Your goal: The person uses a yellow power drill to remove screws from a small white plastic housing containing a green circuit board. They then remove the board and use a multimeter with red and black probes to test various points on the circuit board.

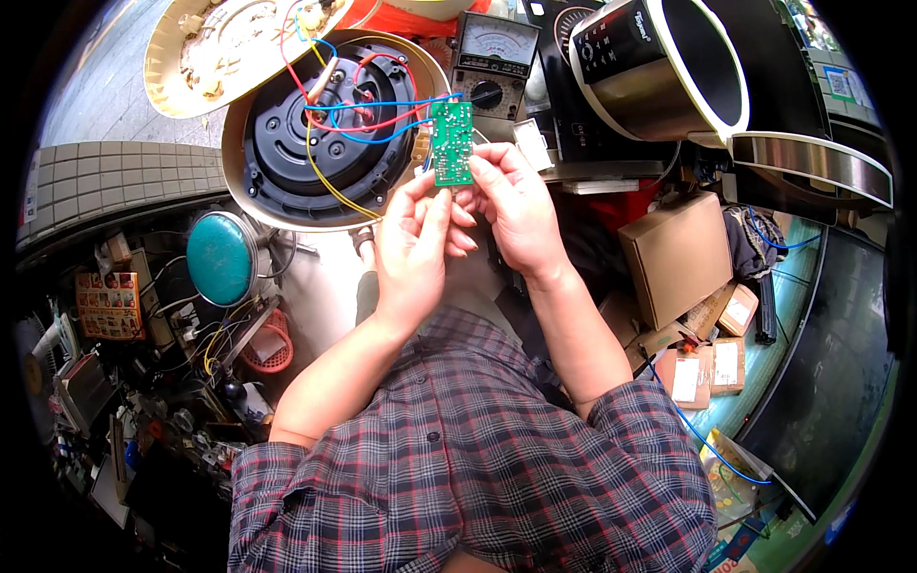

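Shirt: filling the foreground.
Left hand: thumb and fingers pinching the board's lower left corner.
Right hand: thumb and fingers pinching its right edge.
Board: sitting between the fingertips, probably feeling light, stiff, brittle; best holding by its edges.
Wires: trailing toward the base.

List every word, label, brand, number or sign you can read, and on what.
Wording is located here, not copied.
Black-fronted cylindrical appliance shell: white lettering, partly legible; small panel symbols.
Dark boxy analog meter: scale too small to read.
White labels on small brown cardboard parcels: too small.
Orange-edged picture sheet: too small.
White sign with blue square code: print too small.
Green rectangular circuit board: no readable markings.
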`<state>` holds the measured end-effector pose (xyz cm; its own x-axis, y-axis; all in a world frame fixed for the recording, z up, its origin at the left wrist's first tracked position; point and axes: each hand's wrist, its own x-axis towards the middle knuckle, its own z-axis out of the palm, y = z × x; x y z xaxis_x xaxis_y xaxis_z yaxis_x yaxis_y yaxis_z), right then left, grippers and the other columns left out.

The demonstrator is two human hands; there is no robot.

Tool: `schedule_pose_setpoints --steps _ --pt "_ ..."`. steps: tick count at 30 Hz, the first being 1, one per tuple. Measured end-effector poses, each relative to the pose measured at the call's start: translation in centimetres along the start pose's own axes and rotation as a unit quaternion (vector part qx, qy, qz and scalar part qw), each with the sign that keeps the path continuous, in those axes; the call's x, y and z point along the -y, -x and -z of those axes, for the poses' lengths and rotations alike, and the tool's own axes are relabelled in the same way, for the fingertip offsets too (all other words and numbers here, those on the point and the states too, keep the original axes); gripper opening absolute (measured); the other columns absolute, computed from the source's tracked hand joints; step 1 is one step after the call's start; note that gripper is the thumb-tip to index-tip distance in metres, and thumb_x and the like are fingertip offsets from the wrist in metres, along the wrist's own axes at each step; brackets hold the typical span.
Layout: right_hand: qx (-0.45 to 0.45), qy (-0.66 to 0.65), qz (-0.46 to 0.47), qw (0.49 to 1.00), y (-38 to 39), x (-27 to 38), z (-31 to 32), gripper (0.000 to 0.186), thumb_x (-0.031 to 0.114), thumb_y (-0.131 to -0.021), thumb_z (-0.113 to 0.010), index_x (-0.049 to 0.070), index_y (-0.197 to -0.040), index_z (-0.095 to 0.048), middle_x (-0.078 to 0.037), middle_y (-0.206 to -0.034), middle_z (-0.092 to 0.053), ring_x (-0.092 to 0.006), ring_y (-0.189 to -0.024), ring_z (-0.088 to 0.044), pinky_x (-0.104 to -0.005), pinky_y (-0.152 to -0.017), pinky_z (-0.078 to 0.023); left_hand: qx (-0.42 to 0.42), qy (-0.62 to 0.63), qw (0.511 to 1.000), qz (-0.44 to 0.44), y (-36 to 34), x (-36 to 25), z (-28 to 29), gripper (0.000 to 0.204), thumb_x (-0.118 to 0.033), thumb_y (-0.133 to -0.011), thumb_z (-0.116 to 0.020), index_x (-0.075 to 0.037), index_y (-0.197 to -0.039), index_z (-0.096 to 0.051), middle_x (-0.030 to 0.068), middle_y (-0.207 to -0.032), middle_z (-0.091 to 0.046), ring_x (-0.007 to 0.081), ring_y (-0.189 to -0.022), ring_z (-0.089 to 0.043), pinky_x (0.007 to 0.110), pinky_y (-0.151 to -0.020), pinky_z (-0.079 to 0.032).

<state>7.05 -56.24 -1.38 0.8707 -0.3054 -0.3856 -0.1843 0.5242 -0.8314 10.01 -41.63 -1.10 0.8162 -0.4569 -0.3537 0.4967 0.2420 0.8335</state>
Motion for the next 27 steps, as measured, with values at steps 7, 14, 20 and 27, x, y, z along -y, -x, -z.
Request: schedule_pose_setpoints --steps 7,14,20,27 --pt "0.016 -0.025 -0.01 1.0 -1.0 -2.2 -0.7 0.017 0.022 -0.105 -0.065 0.006 -0.108 -0.06 0.002 -0.092 -0.062 -0.0032 -0.073 -0.056 -0.0198 -0.066 -0.049 0.002 -0.12 0.991 -0.056 0.9 0.2 1.4 0.057 -0.013 -0.108 -0.056 0.0 -0.158 -0.031 0.0088 -0.098 -0.073 0.0102 -0.074 -0.068 0.022 -0.068 -0.056" --pt "-0.002 0.076 0.023 0.997 -1.0 -2.2 -1.5 0.022 0.025 -0.105 -0.064 0.004 -0.102 -0.06 0.002 -0.082 -0.059 -0.0026 -0.072 -0.052 -0.0194 -0.063 -0.044 0.007 -0.06 0.998 -0.004 1.0 0.2 2.0 0.062 -0.014 -0.108 -0.056 -0.002 -0.16 -0.024 0.0116 -0.105 -0.074 0.0129 -0.076 -0.071 0.025 -0.068 -0.057" --pt "-0.007 0.093 0.018 0.995 -0.2 -0.8 -2.2 0.022 0.025 -0.106 -0.063 0.003 -0.102 -0.06 0.002 -0.083 -0.059 -0.0033 -0.073 -0.053 -0.0213 -0.064 -0.045 0.001 -0.008 1.0 0.019 0.9 -0.2 1.3 0.062 -0.015 -0.107 -0.057 -0.001 -0.159 -0.024 0.0099 -0.103 -0.073 0.0101 -0.074 -0.068 0.022 -0.065 -0.056" --pt "-0.014 0.123 0.049 0.991 0.6 -1.3 -0.3 0.023 0.028 -0.107 -0.061 0.005 -0.103 -0.061 0.002 -0.083 -0.059 -0.0047 -0.074 -0.055 -0.0219 -0.069 -0.047 0.009 -0.15 0.989 -0.006 0.8 0.2 1.8 0.061 -0.016 -0.106 -0.06 0.0 -0.157 -0.03 0.0104 -0.105 -0.073 0.0112 -0.08 -0.069 0.024 -0.071 -0.058"
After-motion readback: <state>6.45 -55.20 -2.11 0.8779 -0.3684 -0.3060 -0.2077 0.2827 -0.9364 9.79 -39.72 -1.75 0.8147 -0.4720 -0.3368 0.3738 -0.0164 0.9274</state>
